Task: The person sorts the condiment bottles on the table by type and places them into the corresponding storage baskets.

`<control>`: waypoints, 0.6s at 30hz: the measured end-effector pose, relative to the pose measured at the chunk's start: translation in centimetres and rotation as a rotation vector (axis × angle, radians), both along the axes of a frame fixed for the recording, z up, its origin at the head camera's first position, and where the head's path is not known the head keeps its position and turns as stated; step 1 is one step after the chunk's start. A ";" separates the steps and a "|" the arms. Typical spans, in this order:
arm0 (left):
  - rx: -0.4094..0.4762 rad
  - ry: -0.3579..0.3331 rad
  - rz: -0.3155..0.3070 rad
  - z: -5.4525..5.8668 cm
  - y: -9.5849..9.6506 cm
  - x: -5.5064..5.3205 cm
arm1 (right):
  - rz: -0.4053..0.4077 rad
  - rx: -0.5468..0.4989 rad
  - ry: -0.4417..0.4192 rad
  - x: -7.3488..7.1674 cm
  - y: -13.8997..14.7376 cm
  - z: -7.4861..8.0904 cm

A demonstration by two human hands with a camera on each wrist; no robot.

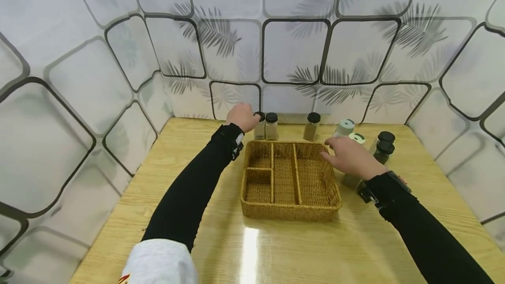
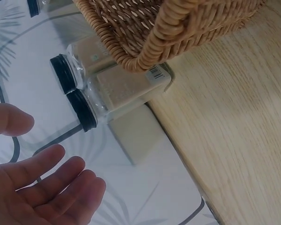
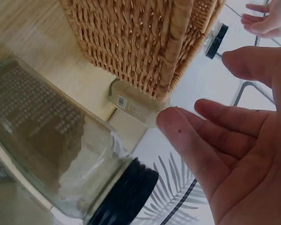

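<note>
A brown wicker basket [image 1: 289, 212] with several compartments sits on the table. Past its back left corner stand two glass jars with black lids, one [image 1: 259, 132] partly behind my left hand [image 1: 241, 117] and the other [image 1: 272, 129] beside it. The left wrist view shows that hand's fingers loosely bent and apart from the jars. My right hand [image 1: 351, 154] hovers by the basket's right rim, fingers spread and holding nothing. In the right wrist view, a black-lidded jar [image 3: 47, 136] of brownish powder is close to this hand.
Another black-lidded jar [image 1: 310, 129] is behind the basket. On the right stand pale-lidded jars [image 1: 345, 126] and black-lidded jars [image 1: 383, 151], partly hidden by my right hand. Patterned fabric [image 1: 296, 51] walls off the table's [image 1: 221, 240] back and sides.
</note>
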State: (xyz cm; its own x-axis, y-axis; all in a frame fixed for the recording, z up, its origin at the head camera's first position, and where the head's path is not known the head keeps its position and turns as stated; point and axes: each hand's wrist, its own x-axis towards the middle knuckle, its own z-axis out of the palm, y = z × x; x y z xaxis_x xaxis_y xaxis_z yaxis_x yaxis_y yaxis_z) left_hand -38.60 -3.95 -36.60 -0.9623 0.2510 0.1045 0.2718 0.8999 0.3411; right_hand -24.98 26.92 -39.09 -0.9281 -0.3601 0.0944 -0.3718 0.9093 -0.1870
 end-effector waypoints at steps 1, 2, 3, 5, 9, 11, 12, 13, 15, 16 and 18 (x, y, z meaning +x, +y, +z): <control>-0.002 -0.002 0.000 0.0 0.0 0.0 | -0.003 0.002 -0.001 0.1 0.0 -0.1; -0.006 -0.003 -0.001 -0.1 0.0 0.0 | -0.005 0.005 0.003 0.2 0.0 -0.3; -0.009 -0.005 -0.002 -0.1 0.0 -0.1 | -0.008 0.008 0.006 0.3 -0.1 -0.4; -0.014 -0.006 -0.002 -0.4 -0.1 -0.2 | -0.013 0.015 0.017 0.5 -0.2 -0.5; -0.018 -0.010 0.000 -0.6 0.0 -0.2 | -0.043 0.013 0.016 0.7 -0.4 -1.2; -0.019 -0.011 0.003 -0.6 0.0 0.0 | -0.054 0.002 0.012 0.9 -0.4 -1.5; -0.017 -0.012 0.004 -0.6 0.0 0.1 | -0.061 -0.005 0.005 1.0 -0.4 -1.7; -0.013 -0.011 0.003 -0.6 0.0 0.2 | -0.065 -0.010 0.005 1.1 -0.4 -1.9; -0.010 -0.015 -0.003 -0.6 0.1 0.2 | -0.078 -0.019 0.006 1.3 -0.4 -2.2; -0.009 -0.018 -0.011 -0.6 0.0 0.1 | -0.091 -0.024 0.004 1.3 -0.5 -2.3; -0.014 -0.032 -0.020 -0.7 -0.2 -0.2 | -0.122 -0.042 -0.007 1.5 -0.7 -2.6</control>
